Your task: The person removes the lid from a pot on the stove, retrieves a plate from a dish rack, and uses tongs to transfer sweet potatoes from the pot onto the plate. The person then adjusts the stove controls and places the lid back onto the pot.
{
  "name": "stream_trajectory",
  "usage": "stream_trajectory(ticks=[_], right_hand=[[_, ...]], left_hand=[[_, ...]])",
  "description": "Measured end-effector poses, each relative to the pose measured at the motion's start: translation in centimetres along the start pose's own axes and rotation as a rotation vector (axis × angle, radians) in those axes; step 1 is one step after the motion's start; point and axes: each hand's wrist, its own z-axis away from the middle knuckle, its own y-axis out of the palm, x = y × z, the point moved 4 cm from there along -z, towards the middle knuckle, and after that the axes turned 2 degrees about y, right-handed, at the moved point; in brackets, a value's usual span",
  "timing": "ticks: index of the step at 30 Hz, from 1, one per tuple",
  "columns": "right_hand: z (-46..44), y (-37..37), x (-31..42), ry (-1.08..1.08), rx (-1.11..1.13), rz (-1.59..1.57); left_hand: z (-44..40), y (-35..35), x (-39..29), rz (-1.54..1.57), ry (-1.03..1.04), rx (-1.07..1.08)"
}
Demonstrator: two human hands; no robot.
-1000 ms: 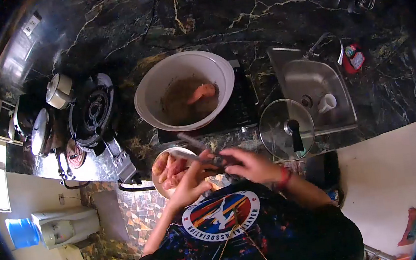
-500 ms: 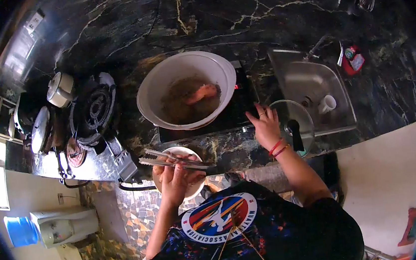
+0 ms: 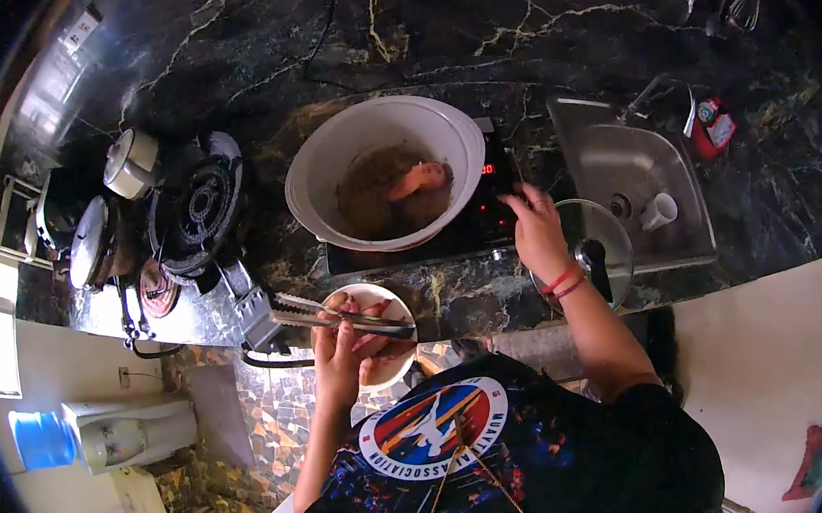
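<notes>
My left hand [image 3: 337,351] is closed around metal tongs [image 3: 338,317], which lie across the near side of a white plate [image 3: 409,318]. Pieces of raw-looking meat [image 3: 372,344] are on that plate, partly covered by the hand. My right hand [image 3: 539,226] has its fingers partly bent and apart, holding nothing. Its fingertips are by the right side of a black electric cooktop [image 3: 474,242] with red lights showing. On the cooktop stands a large white pot [image 3: 304,193] with a reddish piece of meat [image 3: 420,178] and brownish contents inside.
A glass lid [image 3: 617,237] with a black handle lies under my right wrist. Further right is a steel sink [image 3: 697,244] with a white cup [image 3: 659,211]. On the left are a black gas burner [image 3: 200,207], a small lidded pot [image 3: 131,165] and a pan lid [image 3: 89,246].
My right hand has moved up toward the cooktop's right side, its fingers now more bent. More red lights show on the cooktop. The left hand still holds the tongs over the plate.
</notes>
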Motion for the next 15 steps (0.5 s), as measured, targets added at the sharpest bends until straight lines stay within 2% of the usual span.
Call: stream_trajectory(ticks=[3,7,10,13,15], right_hand=[[2.5,1.8,-1.4,0.281,0.306,-0.619],[7.8,3.8,0.1,0.736,0.842,-1.159],[11.0,4.4,0.7,1.168,0.824,-1.388],[11.7,5.6,0.6,1.486,0.492,-1.780],[11.4,6.8,0.2,1.443,0.352,-1.925]], left_hand=[[0.2,0.0,-0.8,-0.058,0.020,-0.069],[0.2,0.0,-1.3,-0.094,-0.008,-0.084],[0.0,0.3,-1.8,-0.121,-0.008,-0.103],[0.1,0.6,-1.8,-0.133,0.001,-0.138],[0.0,0.8,-1.6,-0.105,0.001,-0.127]])
